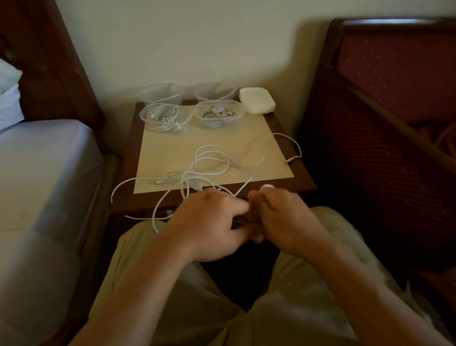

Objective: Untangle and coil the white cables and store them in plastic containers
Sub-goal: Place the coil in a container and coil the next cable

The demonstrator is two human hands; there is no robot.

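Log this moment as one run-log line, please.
stage: untangling | both hands grip white cable tangle at wooden nightstand edge | two clear plastic containers already hold coils

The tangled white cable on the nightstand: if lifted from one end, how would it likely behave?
The tangled white cable is probably floppy: it lies in loose loops and droops over the nightstand edge. Its crossing strands would likely snag and drag along together. Being thin, it is likely light, so the left hand and right hand should lift it easily.

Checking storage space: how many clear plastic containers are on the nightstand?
4: back left and back right look empty; front left and front right hold coiled cables.
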